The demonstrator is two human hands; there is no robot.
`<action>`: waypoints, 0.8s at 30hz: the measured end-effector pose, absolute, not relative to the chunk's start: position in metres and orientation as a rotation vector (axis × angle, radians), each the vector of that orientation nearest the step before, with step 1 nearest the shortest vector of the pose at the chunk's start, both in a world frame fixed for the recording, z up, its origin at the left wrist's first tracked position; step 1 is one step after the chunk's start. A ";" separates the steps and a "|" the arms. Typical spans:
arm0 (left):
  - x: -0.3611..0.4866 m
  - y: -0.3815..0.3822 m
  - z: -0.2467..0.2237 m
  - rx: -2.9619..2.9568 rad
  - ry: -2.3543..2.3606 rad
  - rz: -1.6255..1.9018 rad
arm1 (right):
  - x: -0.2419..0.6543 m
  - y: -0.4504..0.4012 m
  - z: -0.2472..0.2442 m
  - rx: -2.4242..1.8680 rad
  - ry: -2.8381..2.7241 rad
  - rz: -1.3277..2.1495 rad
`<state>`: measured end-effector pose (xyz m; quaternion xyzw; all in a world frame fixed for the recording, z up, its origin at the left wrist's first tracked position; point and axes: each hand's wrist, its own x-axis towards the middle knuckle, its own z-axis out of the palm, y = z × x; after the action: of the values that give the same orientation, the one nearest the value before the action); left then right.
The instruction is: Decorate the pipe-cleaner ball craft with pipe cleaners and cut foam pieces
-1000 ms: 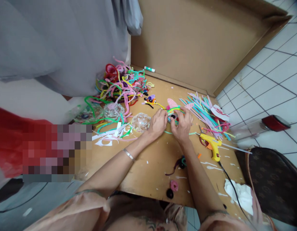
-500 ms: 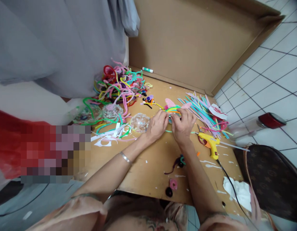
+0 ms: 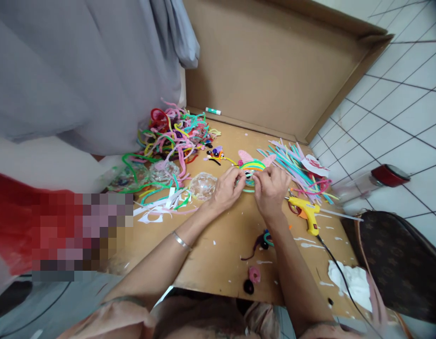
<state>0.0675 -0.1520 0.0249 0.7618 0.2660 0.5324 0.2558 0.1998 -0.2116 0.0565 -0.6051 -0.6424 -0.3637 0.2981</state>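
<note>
Both hands meet over a small craft figure (image 3: 253, 165) with curved bands of green, yellow and orange pipe cleaner, two pink ear shapes and a dark-and-white spot below. My left hand (image 3: 225, 189) pinches its left side, fingers pressed together. From the right, my right hand (image 3: 272, 189) has thumb and fingertips closed on the figure's other edge. The fingers cover part of it. A clear plastic dome (image 3: 202, 186) lies just left of my left hand. A yellow glue gun (image 3: 310, 214) rests on its side right of my right hand.
Tangled pipe cleaners (image 3: 175, 134) heap at the back left; straight pipe cleaners (image 3: 292, 165) lie at the right. Paper scraps (image 3: 161, 207), a glue stick (image 3: 213, 111), a red-capped bottle (image 3: 389, 175), a brown bag (image 3: 394, 263) and a cardboard wall (image 3: 253, 66) surround the worktop.
The right hand's fingers have shifted down off the top of the figure, so its coloured bands and pink ears show more. The view has tilted slightly.
</note>
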 end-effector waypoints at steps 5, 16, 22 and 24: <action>0.066 -0.154 0.032 1.792 0.712 1.254 | 0.201 -0.213 0.062 -1.570 -1.816 -1.115; 0.057 -0.147 0.057 1.164 0.637 1.151 | 0.185 -0.192 0.075 -1.440 -1.688 -0.618; 0.058 -0.147 0.061 1.038 0.579 1.121 | 0.175 -0.192 0.085 -1.320 -1.303 -0.015; 0.059 -0.149 0.060 1.016 0.551 1.098 | 0.174 -0.191 0.084 -1.251 -1.105 0.187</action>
<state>0.0593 -0.1493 0.0601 0.4559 0.2472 0.4929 0.6987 0.1737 -0.1914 0.0842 -0.5544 -0.4899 0.0830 0.6676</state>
